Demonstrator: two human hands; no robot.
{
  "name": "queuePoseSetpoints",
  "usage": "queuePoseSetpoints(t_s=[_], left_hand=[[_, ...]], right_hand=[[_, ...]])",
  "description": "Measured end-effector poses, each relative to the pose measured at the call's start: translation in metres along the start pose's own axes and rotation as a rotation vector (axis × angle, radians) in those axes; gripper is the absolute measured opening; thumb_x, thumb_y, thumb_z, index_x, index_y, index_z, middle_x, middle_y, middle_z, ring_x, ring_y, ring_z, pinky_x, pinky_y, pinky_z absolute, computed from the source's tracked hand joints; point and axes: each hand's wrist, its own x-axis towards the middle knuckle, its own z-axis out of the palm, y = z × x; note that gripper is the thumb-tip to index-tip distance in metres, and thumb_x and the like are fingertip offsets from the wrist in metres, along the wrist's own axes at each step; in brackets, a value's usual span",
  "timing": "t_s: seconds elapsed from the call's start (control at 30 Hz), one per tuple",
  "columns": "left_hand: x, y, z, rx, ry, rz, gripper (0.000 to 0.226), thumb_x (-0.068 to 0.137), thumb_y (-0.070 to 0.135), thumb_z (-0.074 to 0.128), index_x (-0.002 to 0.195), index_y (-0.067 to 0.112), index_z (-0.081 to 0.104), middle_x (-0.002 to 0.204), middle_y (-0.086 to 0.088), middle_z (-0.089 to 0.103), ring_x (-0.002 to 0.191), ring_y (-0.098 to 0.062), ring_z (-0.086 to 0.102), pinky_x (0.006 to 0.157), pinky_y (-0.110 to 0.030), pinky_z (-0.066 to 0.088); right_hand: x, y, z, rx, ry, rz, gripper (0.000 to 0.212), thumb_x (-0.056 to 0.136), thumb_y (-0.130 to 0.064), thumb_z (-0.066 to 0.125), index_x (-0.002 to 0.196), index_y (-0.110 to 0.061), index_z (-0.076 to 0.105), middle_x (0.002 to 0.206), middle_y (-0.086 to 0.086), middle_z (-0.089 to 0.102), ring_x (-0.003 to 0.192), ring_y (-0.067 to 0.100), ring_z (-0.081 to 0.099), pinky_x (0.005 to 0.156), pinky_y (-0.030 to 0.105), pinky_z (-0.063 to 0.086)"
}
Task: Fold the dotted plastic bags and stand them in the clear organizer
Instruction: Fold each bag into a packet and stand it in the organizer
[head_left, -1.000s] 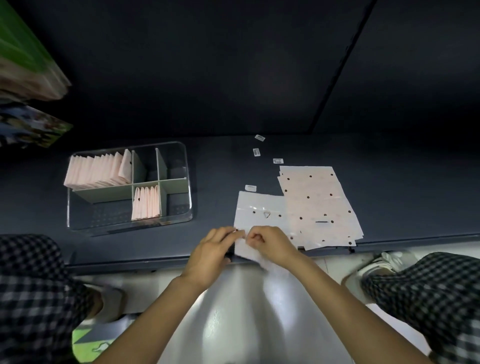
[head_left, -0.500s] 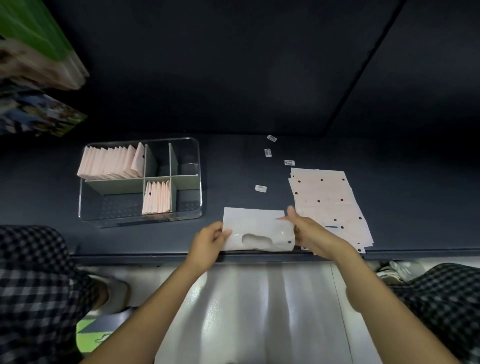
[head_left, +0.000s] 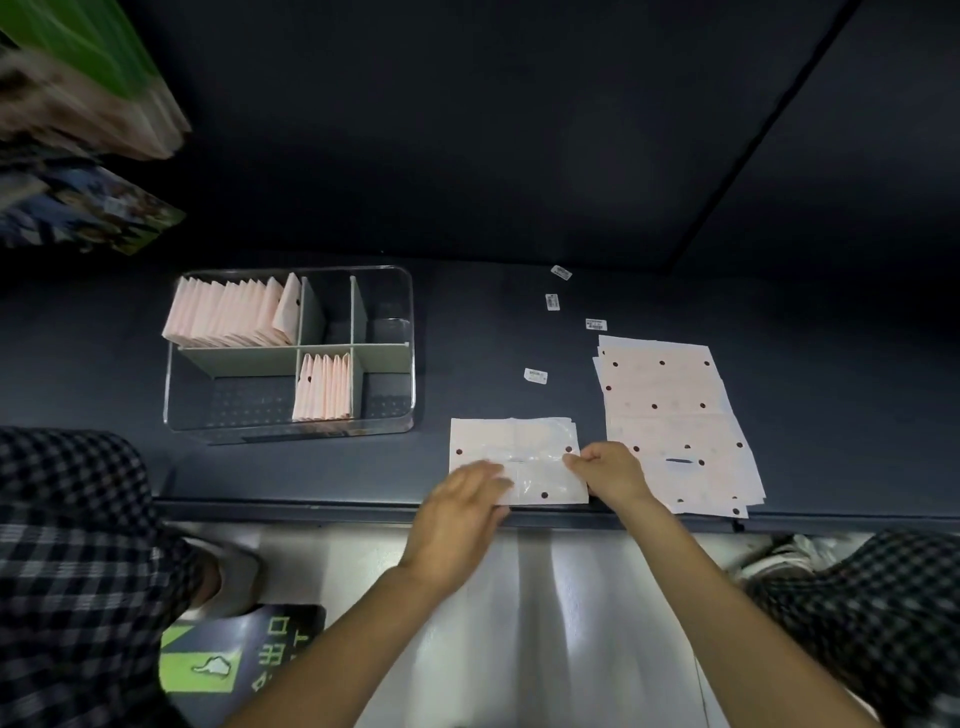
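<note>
I see the organizer (head_left: 291, 358) at the worktop's (head_left: 467, 322) left, bare surface between it and the bag (head_left: 519, 457) lying at the front edge. My left hand (head_left: 457, 514) lies flat and open on the bag's near-left corner; my right hand (head_left: 610, 470) pinches its right edge, just beside the stack (head_left: 670, 410).

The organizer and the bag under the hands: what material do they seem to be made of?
Organizer: probably clear rigid plastic, perhaps acrylic; its walls are see-through with bright edges. Its dividers look opaque and matte.
Bag: thin glossy plastic film, pale pink with dark dots; it wrinkles and glints.
</note>
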Motion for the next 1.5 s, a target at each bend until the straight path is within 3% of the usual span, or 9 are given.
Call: queuePoseSetpoints(t_s=[0.07,0.13,0.27,0.5,0.7,1.1,1.23,1.37,1.5], left_hand=[[-0.009,0.003,0.012,0.122,-0.176,0.073,0.049,0.088,0.03,0.063,0.133,0.013,0.052,0.146,-0.006,0.043,0.135,-0.023,0.041,0.113,-0.038,0.03],[-0.018,-0.004,0.023,0.222,-0.323,0.037,0.067,0.098,0.046,0.036,0.151,0.017,0.005,0.156,-0.001,-0.008,0.145,-0.018,-0.007,0.117,-0.034,-0.01],[-0.029,-0.015,0.028,0.33,-0.415,0.022,0.076,0.095,0.059,0.028,0.141,0.031,-0.027,0.148,-0.004,-0.034,0.134,-0.023,-0.035,0.111,-0.035,-0.02],[-0.026,-0.018,0.024,0.365,-0.496,0.06,0.081,0.092,0.062,0.035,0.142,0.04,-0.024,0.146,-0.005,-0.037,0.137,-0.025,-0.033,0.116,-0.037,-0.012],[-0.024,-0.016,0.02,0.363,-0.517,0.065,0.081,0.091,0.063,0.037,0.143,0.041,-0.022,0.147,-0.004,-0.036,0.137,-0.023,-0.032,0.115,-0.036,-0.013],[-0.023,-0.015,0.019,0.345,-0.504,0.043,0.08,0.09,0.065,0.036,0.145,0.041,-0.017,0.153,-0.005,-0.03,0.139,-0.023,-0.031,0.114,-0.035,-0.015],[-0.023,-0.016,0.02,0.33,-0.498,0.044,0.08,0.09,0.065,0.037,0.145,0.042,-0.016,0.153,-0.004,-0.029,0.141,-0.023,-0.028,0.114,-0.034,-0.014],[-0.023,-0.018,0.021,0.319,-0.481,0.037,0.079,0.09,0.064,0.036,0.145,0.041,-0.016,0.154,-0.003,-0.027,0.142,-0.022,-0.025,0.114,-0.034,-0.013],[-0.022,-0.018,0.023,0.321,-0.45,0.013,0.079,0.091,0.065,0.033,0.148,0.034,-0.012,0.157,-0.002,-0.02,0.144,-0.02,-0.019,0.115,-0.034,-0.013]], right_hand=[[0.001,-0.001,0.0,-0.002,-0.001,0.022,0.041,0.088,-0.023,0.06,0.056,-0.013,0.036,0.06,0.001,0.039,0.062,0.017,0.038,0.057,0.027,0.03],[0.001,-0.002,-0.001,0.0,-0.003,0.027,0.038,0.088,-0.021,0.06,0.058,-0.012,0.038,0.063,0.004,0.042,0.065,0.019,0.04,0.06,0.027,0.031],[0.0,-0.002,0.001,0.008,-0.001,0.042,0.039,0.087,-0.021,0.059,0.056,-0.015,0.036,0.065,0.005,0.042,0.067,0.021,0.04,0.063,0.027,0.032],[0.015,-0.02,-0.008,0.304,-0.019,0.124,0.017,0.086,-0.017,0.065,0.079,-0.003,0.06,0.079,0.013,0.052,0.075,0.024,0.049,0.088,0.044,0.049],[0.025,-0.038,-0.016,0.547,-0.045,0.252,0.013,0.086,-0.005,0.066,0.078,-0.005,0.055,0.063,0.004,0.044,0.053,0.013,0.042,0.055,0.02,0.043],[0.026,-0.017,-0.011,0.246,0.009,0.118,0.021,0.081,-0.017,0.072,0.065,-0.01,0.059,0.075,0.009,0.057,0.074,0.023,0.052,0.083,0.037,0.049],[0.024,-0.018,-0.008,0.104,0.11,0.129,0.039,0.09,-0.025,0.057,0.055,-0.011,0.047,0.066,0.009,0.055,0.065,0.025,0.049,0.069,0.029,0.04],[0.002,-0.02,-0.009,-0.117,0.463,-0.173,0.019,0.096,-0.022,0.049,0.099,-0.008,0.061,0.103,0.007,0.063,0.095,0.026,0.058,0.07,0.028,0.04],[-0.035,-0.004,0.004,-0.506,0.125,-0.755,0.028,0.095,-0.017,0.049,0.12,-0.01,0.06,0.127,0.008,0.059,0.118,0.026,0.053,0.096,0.034,0.046]])
